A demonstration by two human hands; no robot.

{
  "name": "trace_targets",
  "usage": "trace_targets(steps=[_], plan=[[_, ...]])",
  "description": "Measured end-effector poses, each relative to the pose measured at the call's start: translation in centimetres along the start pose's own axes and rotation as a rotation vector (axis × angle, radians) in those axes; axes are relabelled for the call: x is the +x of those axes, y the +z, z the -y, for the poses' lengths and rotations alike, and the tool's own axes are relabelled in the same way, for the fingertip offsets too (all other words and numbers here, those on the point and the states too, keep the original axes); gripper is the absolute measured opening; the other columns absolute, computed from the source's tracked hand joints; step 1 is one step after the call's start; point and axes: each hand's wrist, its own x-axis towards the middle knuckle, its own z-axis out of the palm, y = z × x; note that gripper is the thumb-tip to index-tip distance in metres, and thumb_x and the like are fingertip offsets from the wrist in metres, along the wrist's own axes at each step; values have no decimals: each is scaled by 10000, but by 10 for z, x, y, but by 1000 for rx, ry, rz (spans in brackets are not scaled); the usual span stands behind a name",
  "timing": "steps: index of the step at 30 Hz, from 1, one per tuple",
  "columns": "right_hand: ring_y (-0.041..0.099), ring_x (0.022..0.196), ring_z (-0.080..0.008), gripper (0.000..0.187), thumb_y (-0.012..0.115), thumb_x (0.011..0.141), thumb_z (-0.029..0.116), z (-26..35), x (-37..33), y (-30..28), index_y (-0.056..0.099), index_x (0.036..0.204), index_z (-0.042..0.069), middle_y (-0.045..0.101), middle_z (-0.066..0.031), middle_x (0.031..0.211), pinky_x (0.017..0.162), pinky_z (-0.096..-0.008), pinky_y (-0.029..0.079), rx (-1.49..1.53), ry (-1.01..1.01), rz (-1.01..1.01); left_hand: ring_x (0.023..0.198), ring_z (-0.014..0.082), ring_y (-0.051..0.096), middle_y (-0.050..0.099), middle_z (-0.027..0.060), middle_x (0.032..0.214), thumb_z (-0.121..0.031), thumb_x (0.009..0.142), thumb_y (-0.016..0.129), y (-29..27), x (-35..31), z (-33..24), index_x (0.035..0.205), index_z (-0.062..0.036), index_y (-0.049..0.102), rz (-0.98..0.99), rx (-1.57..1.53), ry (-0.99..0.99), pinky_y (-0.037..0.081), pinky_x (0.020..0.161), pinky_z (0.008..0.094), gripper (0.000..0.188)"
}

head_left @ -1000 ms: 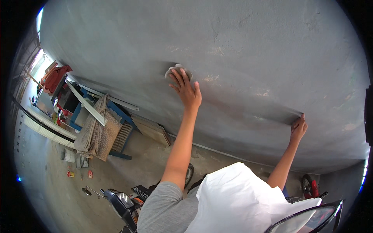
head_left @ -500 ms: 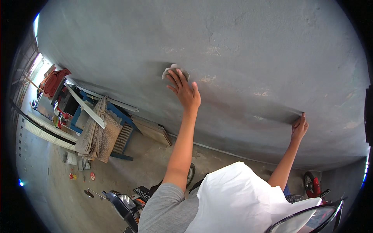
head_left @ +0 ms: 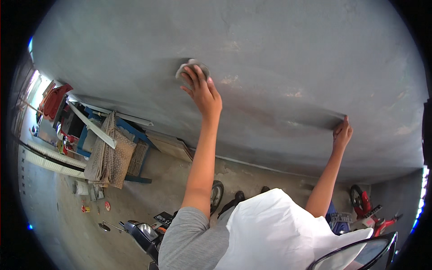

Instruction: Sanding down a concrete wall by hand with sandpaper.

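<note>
1. Up toward 11 o'clock, the left hand (head_left: 206, 96) is open, fingers spread over a thin pale pad (head_left: 193, 63), and that pad is pressed right up against the grey wall (head_left: 288, 45)!
2. Out at 3 o'clock, well apart from its partner, comes the right hand (head_left: 343, 133): index finger extended, seemingly touching the wall, the others curled. Anything tucked inside that curl? Cannot tell.
3. The step in hand, as I read it: pad work on the wall face, left hand pressing, right hand apparently steadying.
4. And the next move calls for even pressure through those spread fingers, pad flat, its wavy rim clear of folding. Pale scuffs (head_left: 230, 80) sit near it, just past 12 o'clock.
5. Around the action: a blue-framed table (head_left: 139, 128) at 9 o'clock, a dark motorcycle (head_left: 146, 231) at 7, and white cloth (head_left: 274, 220) filling 5.
</note>
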Motion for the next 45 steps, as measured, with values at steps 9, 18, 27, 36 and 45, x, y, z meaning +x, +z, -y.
trace_targets(steps=[9, 18, 27, 36, 45], plan=[[286, 342, -65, 629, 583, 1061, 387, 8, -1, 6, 369, 517, 155, 340, 41, 440, 332, -266, 205, 4, 23, 6, 1569, 471, 83, 193, 236, 1692, -256, 1101, 385, 38, -67, -69, 1606, -90, 342, 84, -99, 289, -32, 1221, 656, 534], [320, 363, -65, 633, 569, 1071, 390, 24, -3, 5, 379, 520, 143, 363, 30, 448, 361, -263, 217, -175, 66, 60, 1567, 489, 46, 167, 254, 1693, -272, 1098, 398, 53, -82, -96, 1577, -59, 391, 86, -66, 239, -51, 1210, 670, 524], [328, 376, -64, 631, 543, 1088, 362, 2, 25, -55, 380, 525, 129, 367, 27, 438, 373, -268, 220, -111, -6, 51, 1560, 510, 22, 124, 300, 1684, -361, 1093, 367, 57, -102, -98, 1589, 73, 257, 87, -21, 119, -86, 1210, 643, 668], [293, 355, -52, 633, 558, 1087, 352, -27, 27, -75, 384, 518, 135, 358, 31, 431, 352, -276, 207, -91, -52, 128, 1562, 504, 2, 60, 301, 1692, -459, 1096, 271, 56, -82, -134, 1613, 78, 125, 78, -39, 9, -67, 1217, 635, 760], [298, 431, -46, 628, 576, 1083, 312, -36, 32, -78, 345, 528, 131, 357, 40, 457, 428, -282, 221, -112, -39, 178, 1569, 469, -68, -38, 277, 1703, -597, 1069, 167, 62, -107, -162, 1622, 54, -7, 122, -37, -67, -26, 1202, 681, 871]])
